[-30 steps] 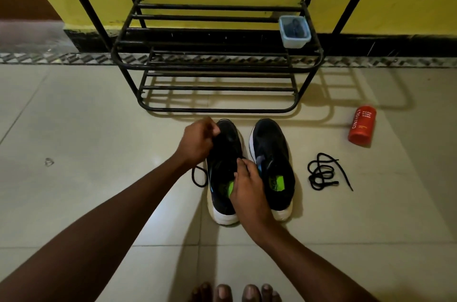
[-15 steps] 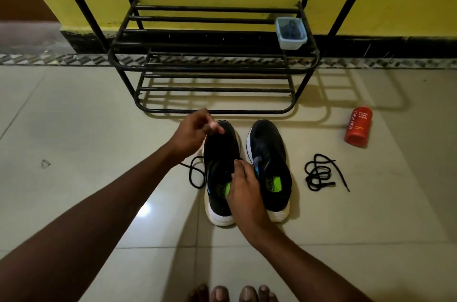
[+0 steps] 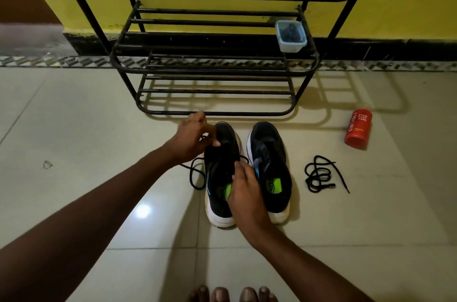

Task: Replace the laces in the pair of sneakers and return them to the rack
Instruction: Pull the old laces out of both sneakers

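Two black sneakers with white soles stand side by side on the floor, toes toward the rack. My left hand (image 3: 195, 138) pinches a black lace (image 3: 195, 173) at the toe end of the left sneaker (image 3: 220, 170); the lace loops down onto the tiles left of the shoe. My right hand (image 3: 244, 190) rests on the left sneaker's opening, fingers curled over its tongue and collar. The right sneaker (image 3: 270, 165) stands untouched with no lace in it. A second black lace (image 3: 320, 174) lies in a loose tangle on the floor to the right. The black metal shoe rack (image 3: 215, 72) stands just beyond.
A small pale blue plastic box (image 3: 291, 36) with dark contents sits on the rack's middle shelf at the right. A red bottle (image 3: 358, 131) lies on the tiles at the right. My bare toes (image 3: 232, 294) show at the bottom edge. A yellow wall stands behind.
My left hand has pulled the lace slightly up and left from the left sneaker's toe end. The lace loop beside the shoe has shifted. My right hand stays on the shoe.
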Motion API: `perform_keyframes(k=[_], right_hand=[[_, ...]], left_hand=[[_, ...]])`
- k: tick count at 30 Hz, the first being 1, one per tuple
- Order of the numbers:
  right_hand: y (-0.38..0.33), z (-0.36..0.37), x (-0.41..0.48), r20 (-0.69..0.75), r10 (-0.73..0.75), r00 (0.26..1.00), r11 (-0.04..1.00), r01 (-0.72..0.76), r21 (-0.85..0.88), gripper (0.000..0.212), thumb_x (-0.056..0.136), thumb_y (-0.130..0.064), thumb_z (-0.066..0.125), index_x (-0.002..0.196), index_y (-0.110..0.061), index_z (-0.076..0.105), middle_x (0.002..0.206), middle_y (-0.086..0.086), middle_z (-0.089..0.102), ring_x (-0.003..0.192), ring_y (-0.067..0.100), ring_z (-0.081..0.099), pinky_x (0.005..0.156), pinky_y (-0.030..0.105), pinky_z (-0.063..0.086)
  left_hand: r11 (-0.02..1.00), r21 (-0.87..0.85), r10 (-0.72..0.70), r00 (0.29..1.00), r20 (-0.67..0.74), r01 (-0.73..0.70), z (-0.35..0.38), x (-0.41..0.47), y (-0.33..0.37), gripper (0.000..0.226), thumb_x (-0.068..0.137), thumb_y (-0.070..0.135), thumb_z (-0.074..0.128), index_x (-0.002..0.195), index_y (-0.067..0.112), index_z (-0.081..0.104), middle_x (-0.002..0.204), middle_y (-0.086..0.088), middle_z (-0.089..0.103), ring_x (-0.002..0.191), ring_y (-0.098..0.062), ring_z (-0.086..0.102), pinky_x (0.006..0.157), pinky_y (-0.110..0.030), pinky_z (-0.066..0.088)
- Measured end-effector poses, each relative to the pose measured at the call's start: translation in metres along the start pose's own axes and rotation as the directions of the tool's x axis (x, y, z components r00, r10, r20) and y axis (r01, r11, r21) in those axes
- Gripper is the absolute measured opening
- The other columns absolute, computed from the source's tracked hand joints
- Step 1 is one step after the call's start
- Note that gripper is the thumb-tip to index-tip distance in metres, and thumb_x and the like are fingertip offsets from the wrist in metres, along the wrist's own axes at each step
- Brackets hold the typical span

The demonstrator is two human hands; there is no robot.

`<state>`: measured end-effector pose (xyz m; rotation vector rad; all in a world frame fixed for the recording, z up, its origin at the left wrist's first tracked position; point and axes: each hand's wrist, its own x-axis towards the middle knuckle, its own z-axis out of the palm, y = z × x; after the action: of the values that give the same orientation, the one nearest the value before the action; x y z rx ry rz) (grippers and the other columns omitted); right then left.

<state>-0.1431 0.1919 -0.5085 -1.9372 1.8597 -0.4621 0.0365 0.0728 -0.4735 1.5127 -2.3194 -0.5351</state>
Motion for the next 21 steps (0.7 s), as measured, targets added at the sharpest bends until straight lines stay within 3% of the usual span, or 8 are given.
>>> perform_keyframes(k=[3, 5, 7, 9, 12, 15, 19, 21], right_hand=[[0.0, 0.0, 0.0, -0.021, 0.02, 1.0, 0.999, -0.02, 0.041, 0.065, 0.095, -0.002, 0.056, 0.155, -0.007, 0.033, 0.159, 0.007, 0.032, 0.148, 0.021, 0.032, 0.123, 0.028, 0.025], [-0.001, -0.001, 0.0, -0.023, 0.02, 1.0, 0.998, -0.019, 0.061, 0.065, 0.093, 0.001, 0.057, 0.154, -0.006, 0.035, 0.158, 0.008, 0.033, 0.146, 0.022, 0.035, 0.122, 0.028, 0.027], [0.0, 0.0, 0.0, -0.012, 0.01, 1.0, 0.999, -0.01, 0.05, 0.065, 0.094, 0.0, 0.055, 0.155, -0.007, 0.032, 0.159, 0.008, 0.031, 0.147, 0.021, 0.033, 0.123, 0.028, 0.026], [0.001, 0.001, 0.001, -0.01, 0.009, 1.0, 0.999, -0.009, 0.033, 0.066, 0.095, -0.003, 0.054, 0.156, -0.008, 0.029, 0.16, 0.006, 0.029, 0.149, 0.018, 0.029, 0.124, 0.024, 0.02], [0.004, 0.004, 0.004, 0.0, -0.005, 1.0, 1.0, 0.005, 0.014, 0.068, 0.096, -0.008, 0.053, 0.158, -0.01, 0.024, 0.161, 0.005, 0.025, 0.151, 0.017, 0.021, 0.122, 0.02, 0.009], [0.004, 0.004, 0.004, 0.044, 0.014, 0.999, 1.0, -0.013, -0.017, 0.07, 0.096, -0.008, 0.054, 0.158, -0.01, 0.021, 0.162, 0.004, 0.023, 0.15, 0.017, 0.022, 0.121, 0.019, 0.01], [0.004, 0.001, 0.002, 0.106, -0.02, 0.994, 0.999, 0.024, -0.03, 0.064, 0.101, -0.016, 0.05, 0.158, -0.019, 0.022, 0.16, 0.003, 0.027, 0.145, 0.011, 0.03, 0.115, 0.012, 0.01], [-0.005, -0.006, 0.0, 0.131, -0.069, 0.989, 0.997, 0.07, -0.011, 0.041, 0.105, -0.041, 0.039, 0.146, -0.043, 0.034, 0.151, 0.005, 0.043, 0.121, -0.002, 0.047, 0.102, 0.0, 0.033]], left_hand=[[0.889, -0.449, -0.116, 0.992, -0.046, 0.083, -0.004, 0.0, 0.014, 0.019, 0.096, 0.022, 0.066, 0.084, 0.01, 0.059, 0.096, -0.004, 0.066, 0.096, -0.023, 0.063, 0.094, -0.027, 0.047], [0.686, -0.719, -0.142, 0.99, 0.013, 0.108, -0.007, 0.0, 0.024, 0.021, 0.104, 0.012, 0.052, 0.088, -0.001, 0.049, 0.081, -0.011, 0.07, 0.084, -0.032, 0.07, 0.08, -0.041, 0.055], [0.619, -0.776, -0.181, 0.983, 0.009, 0.121, -0.009, -0.001, 0.031, 0.022, 0.108, 0.014, 0.042, 0.088, 0.004, 0.045, 0.069, -0.008, 0.058, 0.067, -0.027, 0.062, 0.065, -0.038, 0.051], [0.723, -0.685, -0.186, 0.98, -0.065, 0.092, -0.009, 0.0, 0.03, 0.027, 0.109, 0.023, 0.04, 0.086, 0.011, 0.045, 0.07, -0.002, 0.049, 0.064, -0.015, 0.049, 0.061, -0.03, 0.043], [0.987, -0.162, -0.016, 0.998, -0.053, 0.008, -0.015, 0.003, 0.018, 0.036, 0.102, 0.049, 0.047, 0.086, 0.021, 0.062, 0.076, 0.007, 0.052, 0.072, -0.011, 0.051, 0.071, -0.035, 0.036], [0.944, 0.313, 0.058, 0.985, 0.161, -0.106, -0.018, -0.001, 0.007, 0.024, 0.091, 0.055, 0.064, 0.093, 0.034, 0.074, 0.08, 0.013, 0.035, 0.086, -0.007, 0.043, 0.076, -0.033, 0.018], [0.999, 0.029, -0.023, 0.986, -0.162, 0.028, -0.015, -0.01, -0.008, 0.011, 0.085, 0.034, 0.079, 0.082, 0.023, 0.078, 0.071, 0.014, 0.038, 0.071, -0.011, 0.051, 0.071, -0.032, 0.029], [0.981, -0.134, -0.179, 0.93, -0.322, 0.143, -0.015, -0.012, -0.014, 0.017, 0.084, 0.033, 0.08, 0.08, 0.016, 0.078, 0.073, 0.009, 0.043, 0.068, -0.006, 0.049, 0.062, -0.03, 0.037]])
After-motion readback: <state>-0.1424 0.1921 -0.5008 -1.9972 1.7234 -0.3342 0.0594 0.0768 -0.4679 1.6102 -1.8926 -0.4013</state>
